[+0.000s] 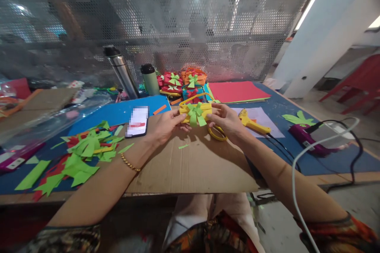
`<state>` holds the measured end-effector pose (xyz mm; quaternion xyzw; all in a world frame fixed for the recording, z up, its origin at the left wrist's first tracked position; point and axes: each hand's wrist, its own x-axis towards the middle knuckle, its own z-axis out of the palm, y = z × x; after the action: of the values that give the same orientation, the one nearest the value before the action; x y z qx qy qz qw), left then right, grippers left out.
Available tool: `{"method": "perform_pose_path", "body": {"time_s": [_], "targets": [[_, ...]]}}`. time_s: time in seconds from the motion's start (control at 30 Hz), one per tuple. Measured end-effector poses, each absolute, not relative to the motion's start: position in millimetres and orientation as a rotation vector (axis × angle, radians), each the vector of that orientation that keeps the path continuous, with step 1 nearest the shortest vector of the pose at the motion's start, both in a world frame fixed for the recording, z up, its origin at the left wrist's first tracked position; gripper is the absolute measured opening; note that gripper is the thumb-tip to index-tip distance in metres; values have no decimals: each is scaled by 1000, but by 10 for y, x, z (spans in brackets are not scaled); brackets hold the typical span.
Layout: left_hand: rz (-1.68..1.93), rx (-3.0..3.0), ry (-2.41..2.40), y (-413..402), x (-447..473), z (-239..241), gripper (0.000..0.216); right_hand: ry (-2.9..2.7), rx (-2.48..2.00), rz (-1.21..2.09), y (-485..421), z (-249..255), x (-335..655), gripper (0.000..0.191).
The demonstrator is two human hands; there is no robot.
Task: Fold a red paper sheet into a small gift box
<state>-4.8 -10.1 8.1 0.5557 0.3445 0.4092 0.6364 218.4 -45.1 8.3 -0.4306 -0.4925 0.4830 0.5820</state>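
Observation:
I hold a small yellow paper basket [185, 110] with a green paper bow [196, 114] on its front and a thin yellow handle arching over it. My left hand [163, 126] grips its left side with closed fingers. My right hand [225, 120] pinches its right side. Both hands hover over a brown cardboard sheet [190, 162] on the table. Yellow-handled scissors [218, 134] lie just under my right hand.
Green and red paper scraps [80, 154] pile at the left. A phone [137, 121], two flasks [121, 72], finished paper baskets [184, 81], a stack of coloured paper [237, 91], a yellow glue gun [252, 123] and a purple glue gun [305, 137] with cables surround me.

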Motion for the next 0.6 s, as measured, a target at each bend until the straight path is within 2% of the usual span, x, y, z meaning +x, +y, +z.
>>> {"method": "perform_pose_path", "body": {"time_s": [0.17,0.27,0.47,0.6], "targets": [[948,1201,805,-11,-111,56,19,-984,-1059,1388,-442,148,2253,32],[967,1221,789,3,-118,38,22,-987,-1074,1493,-469,178,2241,22],[1006,1271,755,-20,-109,34,28,-961,-1018,1621,-524,223,2215,11],[1031,1305,737,-20,-128,55,32,-940,-996,1699,-522,233,2223,14]]}}
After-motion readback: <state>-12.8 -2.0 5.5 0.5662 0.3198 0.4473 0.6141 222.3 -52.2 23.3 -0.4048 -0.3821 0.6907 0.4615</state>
